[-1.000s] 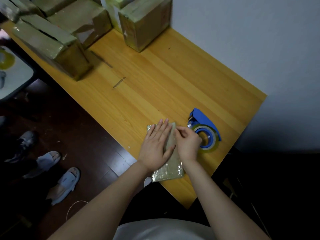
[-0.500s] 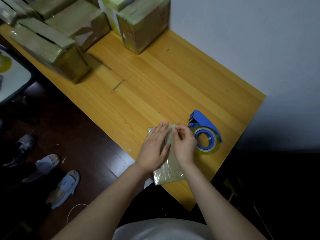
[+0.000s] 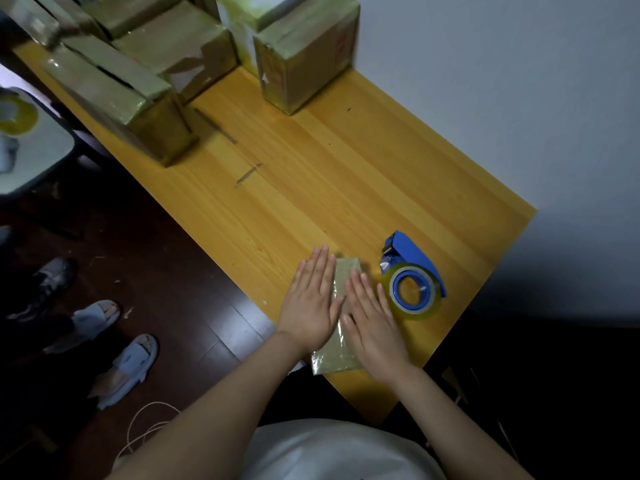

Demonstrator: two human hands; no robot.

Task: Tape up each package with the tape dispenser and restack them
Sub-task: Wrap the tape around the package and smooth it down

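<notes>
Glossy and thin, the package point(image 3: 344, 271) looks light and slick to us; our left hand point(image 3: 311, 301) and right hand point(image 3: 372, 317) press it, fingers point(image 3: 320, 266) straight. We'd grip its long edges.

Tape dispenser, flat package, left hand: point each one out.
tape dispenser point(image 3: 415, 261), head view, blue cover above the tape roll.
flat package point(image 3: 346, 270), head view, far end of its top face.
left hand point(image 3: 311, 299), head view, back of the hand.

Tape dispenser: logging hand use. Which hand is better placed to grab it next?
Right, probably: the right hand lies flat on the package next to the tape dispenser; the left hand is farther off.
</notes>
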